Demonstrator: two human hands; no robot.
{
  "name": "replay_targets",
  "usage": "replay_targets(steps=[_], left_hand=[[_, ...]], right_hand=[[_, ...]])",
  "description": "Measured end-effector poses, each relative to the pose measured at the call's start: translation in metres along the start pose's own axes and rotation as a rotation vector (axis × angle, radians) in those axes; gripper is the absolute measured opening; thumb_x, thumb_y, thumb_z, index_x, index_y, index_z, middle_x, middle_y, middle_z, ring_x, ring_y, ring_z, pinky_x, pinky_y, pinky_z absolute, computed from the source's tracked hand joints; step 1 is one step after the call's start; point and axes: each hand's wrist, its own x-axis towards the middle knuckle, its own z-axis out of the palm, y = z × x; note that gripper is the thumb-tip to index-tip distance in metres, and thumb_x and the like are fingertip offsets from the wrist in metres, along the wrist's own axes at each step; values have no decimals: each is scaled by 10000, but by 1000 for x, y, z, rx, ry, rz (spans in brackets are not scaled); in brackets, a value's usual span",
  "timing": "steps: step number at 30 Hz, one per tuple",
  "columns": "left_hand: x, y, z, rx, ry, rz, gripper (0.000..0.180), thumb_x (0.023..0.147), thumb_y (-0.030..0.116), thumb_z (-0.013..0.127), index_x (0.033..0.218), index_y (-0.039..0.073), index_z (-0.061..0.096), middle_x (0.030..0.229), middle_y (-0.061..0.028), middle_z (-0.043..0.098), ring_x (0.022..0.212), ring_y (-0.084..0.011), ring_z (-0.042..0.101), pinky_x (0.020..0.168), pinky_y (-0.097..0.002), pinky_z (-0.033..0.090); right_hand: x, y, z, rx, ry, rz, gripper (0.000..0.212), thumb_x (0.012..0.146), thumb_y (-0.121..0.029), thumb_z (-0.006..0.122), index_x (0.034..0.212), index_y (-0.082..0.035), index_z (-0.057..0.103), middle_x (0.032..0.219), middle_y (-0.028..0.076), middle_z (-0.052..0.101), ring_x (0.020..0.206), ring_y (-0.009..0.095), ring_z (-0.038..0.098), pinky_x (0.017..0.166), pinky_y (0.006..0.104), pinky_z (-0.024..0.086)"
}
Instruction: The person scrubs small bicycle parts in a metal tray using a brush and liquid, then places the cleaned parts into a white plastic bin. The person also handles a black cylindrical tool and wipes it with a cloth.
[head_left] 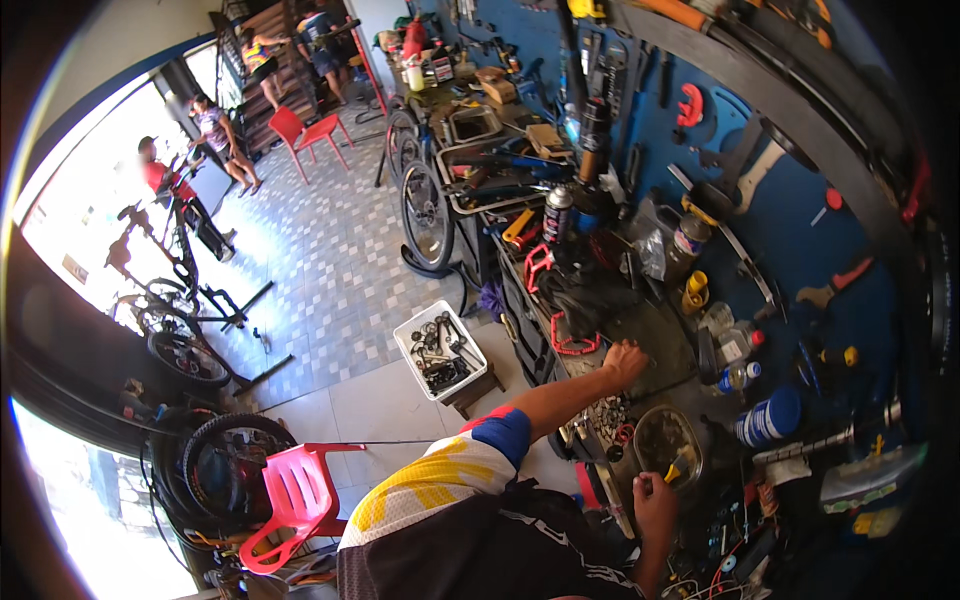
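Observation:
My left hand (627, 364) is over the workbench, its fingers curled down; whether anything is in them is hidden. Just left of it lies a red platform bike pedal (577, 347), with another red pedal (538, 268) farther back. Closer to me, my right hand (655, 498) is closed, with the fingertips drawn together; I cannot make out what they hold. Right beside it, a yellow-handled brush (679, 468) leans in a tub of murky liquid (660, 420). Small metal parts (606, 415) lie on the bench between my hands.
A white bin of bike parts (399, 332) stands left of the bench. Bottles and a blue tub (770, 417) line the right side below the tool wall. A pink plastic chair (300, 487), tires (235, 440) and bicycles are on the floor. Several people are farther off.

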Motion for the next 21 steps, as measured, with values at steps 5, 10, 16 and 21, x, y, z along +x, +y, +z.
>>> replay_targets(steps=[5, 10, 16, 21], left_hand=[[-2, -38, 6, -364, -6, -127, 162, 824, 148, 687, 930, 33, 727, 945, -236, 728, 922, -402, 731, 790, -483, 601], [-26, -60, -33, -749, 85, -80, 229, 813, 237, 714, 914, 32, 717, 832, -177, 734, 798, -348, 744, 697, -451, 602], [-105, -70, -85, -1541, -296, -163, 226, 855, 222, 694, 993, 44, 712, 847, -19, 693, 733, -120, 662, 635, -291, 551], [-171, -74, -93, -1902, -177, -294, 190, 898, 211, 693, 1026, 71, 700, 870, -14, 696, 756, -121, 656, 602, -278, 516]], right_hand=[[14, -30, 4, -70, -38, -16, 260, 917, -313, 694, 1026, -77, 703, 769, 140, 696, 743, 366, 686, 676, 455, 525], [46, -60, 31, -31, 31, -130, 383, 917, -243, 700, 1244, -53, 640, 1017, 160, 668, 834, 311, 666, 715, 417, 522], [75, -146, 49, 320, 202, -245, 479, 921, -120, 716, 1366, -29, 561, 1131, 146, 605, 829, 248, 626, 724, 357, 513], [87, -182, 53, 246, 273, -507, 278, 899, -97, 735, 1154, -20, 655, 1042, 142, 671, 925, 296, 674, 777, 375, 535]])
